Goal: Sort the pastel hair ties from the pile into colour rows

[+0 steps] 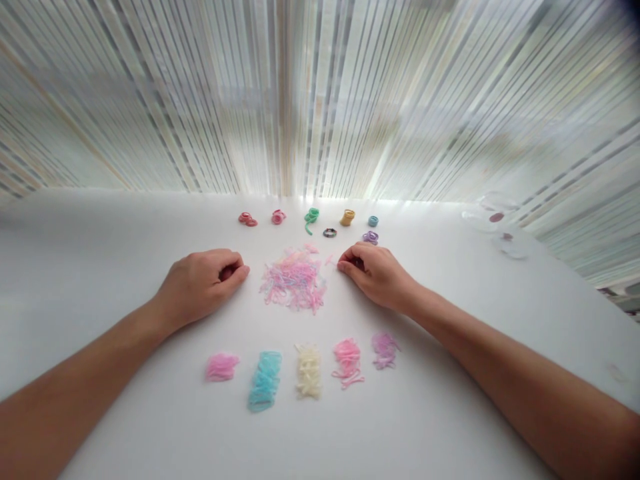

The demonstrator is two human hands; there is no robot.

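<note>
My left hand (200, 287) rests on the white bench (90, 267), its fingers (234, 273) curled inward beside a loose pile of thin rubber bands (294, 281); a dark reddish bit shows inside the curl, but I cannot tell whether they grip anything; my right hand (375, 275) sits just beside the pile's other edge, its fingers (350, 261) also bent and bunched, and I cannot tell whether they hold anything either; the pile is a springy tangle of pink, lilac and pale blue loops, lying between my hands; nearer me, five flatter heaps of bands lie in a row: pink (222, 367), aqua (265, 381), cream (309, 372), pink (347, 360), lilac (384, 351); beyond the pile, small tight coils of red, pink, green, yellow, teal, dark and purple bands (310, 223) dot the bench; a clear plastic container (495, 223) sits far right, its shape hard to read; behind everything hangs a sheer striped curtain (320, 100).
</note>
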